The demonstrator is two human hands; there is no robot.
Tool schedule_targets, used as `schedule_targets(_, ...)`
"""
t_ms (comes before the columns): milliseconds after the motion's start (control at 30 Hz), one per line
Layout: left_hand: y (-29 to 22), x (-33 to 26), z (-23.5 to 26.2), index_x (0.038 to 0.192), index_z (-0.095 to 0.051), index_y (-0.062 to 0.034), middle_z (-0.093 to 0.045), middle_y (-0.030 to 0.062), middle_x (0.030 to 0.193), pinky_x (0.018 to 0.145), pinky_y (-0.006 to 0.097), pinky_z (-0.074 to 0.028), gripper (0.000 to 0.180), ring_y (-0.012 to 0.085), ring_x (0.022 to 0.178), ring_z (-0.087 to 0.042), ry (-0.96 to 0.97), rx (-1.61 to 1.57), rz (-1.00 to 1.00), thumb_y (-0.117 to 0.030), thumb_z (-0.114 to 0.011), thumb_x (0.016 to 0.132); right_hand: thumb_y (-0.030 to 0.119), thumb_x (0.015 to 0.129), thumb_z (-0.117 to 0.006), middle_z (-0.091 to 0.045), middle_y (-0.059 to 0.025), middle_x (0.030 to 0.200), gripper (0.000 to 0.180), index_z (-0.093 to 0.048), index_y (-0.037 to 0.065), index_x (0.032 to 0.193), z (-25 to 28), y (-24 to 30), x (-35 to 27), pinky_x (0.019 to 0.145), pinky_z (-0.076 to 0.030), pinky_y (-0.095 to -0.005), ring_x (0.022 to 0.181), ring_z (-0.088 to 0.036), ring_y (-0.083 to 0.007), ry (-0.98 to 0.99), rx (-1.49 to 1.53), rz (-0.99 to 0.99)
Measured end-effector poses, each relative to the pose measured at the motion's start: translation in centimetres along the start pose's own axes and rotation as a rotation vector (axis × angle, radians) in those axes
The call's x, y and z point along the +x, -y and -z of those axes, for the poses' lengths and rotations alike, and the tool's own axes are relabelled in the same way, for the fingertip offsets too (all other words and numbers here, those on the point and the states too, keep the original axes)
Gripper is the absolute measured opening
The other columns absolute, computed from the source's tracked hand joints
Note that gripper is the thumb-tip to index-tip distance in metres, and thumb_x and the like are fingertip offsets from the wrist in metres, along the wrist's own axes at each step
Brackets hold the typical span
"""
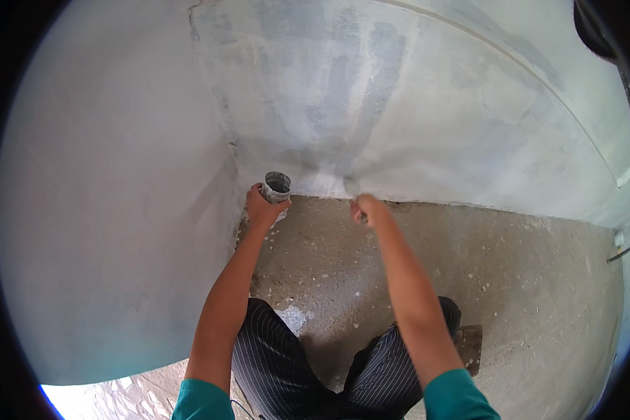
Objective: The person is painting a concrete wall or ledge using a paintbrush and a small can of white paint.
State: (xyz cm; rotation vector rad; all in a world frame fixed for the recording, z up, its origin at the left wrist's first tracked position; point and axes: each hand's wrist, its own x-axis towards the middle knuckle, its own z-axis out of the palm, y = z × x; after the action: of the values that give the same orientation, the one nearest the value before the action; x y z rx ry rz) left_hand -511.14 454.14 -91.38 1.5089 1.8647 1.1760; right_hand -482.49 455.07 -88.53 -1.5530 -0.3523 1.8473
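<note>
My left hand (264, 208) is wrapped round a small, paint-smeared can (277, 187), close to the corner where two walls meet. The can's mouth faces up, and its inside looks dark grey. To its right, my right hand (368, 210) is closed round the handle of a brush-like tool (351, 185). Motion blurs the tool's pale grey end, which is at the bottom of the facing wall (455, 140); whether it touches the wall, I cannot tell. Damp-looking grey streaks run down that wall above my hands.
A smooth pale wall (112, 196) rises close on my left. The rough floor (511, 280) is speckled with white spots. Beside my right knee lies a brown board (471, 348). A dark rod (624, 251) sticks out at the far right. My bent knees frame the near floor.
</note>
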Motion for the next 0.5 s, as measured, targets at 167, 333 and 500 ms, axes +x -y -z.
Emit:
schedule_targets(167,-1.3,-0.5,-1.0,0.123,-0.046,0.0011,-0.052,0.0196,0.118,0.093,0.042,-0.044,0.092,0.0332,0.109,-0.053,0.04,-0.056,-0.018,-0.032,-0.089,0.049,0.009,0.096,-0.035,-0.041,0.0029,0.06,0.02,-0.05,-0.003,0.102,-0.5,13.0,-13.1,0.034,-0.023,-0.0179,0.042,-0.03,-0.0044,0.06,-0.239,0.116)
schedule_targets(333,-1.4,-0.5,-1.7,0.122,-0.047,0.0019,-0.053,0.0205,0.117,0.093,0.043,-0.044,0.091,0.0337,0.109,-0.054,0.022,-0.045,-0.043,-0.032,-0.089,0.049,0.02,0.1,-0.038,-0.041,0.0046,0.063,0.027,-0.05,-0.003,0.107,-2.3,16.6,-26.6,0.035,-0.023,-0.0183,0.044,-0.027,-0.0026,0.018,-0.452,0.533)
schedule_targets(500,-1.1,-0.4,-1.8,0.123,-0.047,0.0024,-0.053,0.0203,0.118,0.094,0.043,-0.043,0.092,0.0335,0.11,-0.053,0.04,-0.012,-0.01,-0.032,-0.089,0.049,0.026,0.102,-0.038,-0.039,0.0057,0.063,0.033,-0.051,-0.003,0.114,-5.1,15.1,-33.8,0.039,-0.024,-0.0182,0.046,-0.028,-0.0025,-0.057,-0.53,0.859)
